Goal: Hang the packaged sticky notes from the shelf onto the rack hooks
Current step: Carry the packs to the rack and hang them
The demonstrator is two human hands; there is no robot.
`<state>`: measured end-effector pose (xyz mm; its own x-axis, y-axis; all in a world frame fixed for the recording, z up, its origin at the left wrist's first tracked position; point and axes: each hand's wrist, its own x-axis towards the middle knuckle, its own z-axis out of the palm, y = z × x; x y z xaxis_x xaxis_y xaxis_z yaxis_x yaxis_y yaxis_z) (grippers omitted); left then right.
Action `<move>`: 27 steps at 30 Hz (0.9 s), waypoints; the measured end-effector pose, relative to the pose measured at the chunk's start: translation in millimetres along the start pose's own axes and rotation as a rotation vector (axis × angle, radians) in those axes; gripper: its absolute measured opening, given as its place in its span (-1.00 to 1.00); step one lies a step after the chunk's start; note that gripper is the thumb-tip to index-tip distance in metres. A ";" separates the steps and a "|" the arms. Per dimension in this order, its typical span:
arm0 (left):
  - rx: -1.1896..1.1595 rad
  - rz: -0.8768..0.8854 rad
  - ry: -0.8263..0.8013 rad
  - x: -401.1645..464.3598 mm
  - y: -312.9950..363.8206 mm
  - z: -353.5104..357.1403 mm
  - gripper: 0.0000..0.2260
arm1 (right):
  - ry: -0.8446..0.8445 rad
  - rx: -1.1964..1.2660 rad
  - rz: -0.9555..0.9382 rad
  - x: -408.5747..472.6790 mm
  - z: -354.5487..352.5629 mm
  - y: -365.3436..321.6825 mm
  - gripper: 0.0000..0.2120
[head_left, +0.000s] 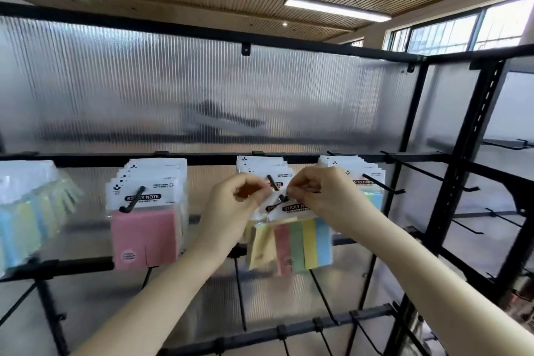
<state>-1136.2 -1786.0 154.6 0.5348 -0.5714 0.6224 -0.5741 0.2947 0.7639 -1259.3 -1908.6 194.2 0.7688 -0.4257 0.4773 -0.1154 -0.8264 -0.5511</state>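
Up at the middle crossbar of the black metal rack (410,130), the left hand (231,199) and right hand (320,191) each pinch the white header card of a clear-wrapped pack of pastel striped sticky notes (300,243), holding it at the tip of a black hook (281,198). Just left, a pink sticky-note pack (144,237) hangs from its own hook.

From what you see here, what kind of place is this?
Probably a stationery shop or stockroom display. A black metal rack carries rows of hooks, pink sticky-note packs hang on one, and both hands hold a multicoloured sticky-note pack at another hook.
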 end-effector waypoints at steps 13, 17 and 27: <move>0.721 0.259 0.157 28.1 -15.0 4.2 -0.95 | 0.084 -0.136 -0.078 26.4 27.1 32.2 -0.87; 0.778 0.242 0.140 31.5 -12.0 5.5 -0.93 | 0.080 -0.196 -0.105 28.8 31.8 36.8 -0.80; 0.644 0.392 0.123 12.6 65.9 15.1 -0.88 | 0.163 -0.165 -0.177 -15.2 -13.5 12.0 -0.88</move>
<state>-1176.7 -1785.4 210.2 0.2608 -0.4162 0.8711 -0.9642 -0.0678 0.2563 -1280.8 -1917.0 189.6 0.6761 -0.3125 0.6672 -0.1000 -0.9361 -0.3371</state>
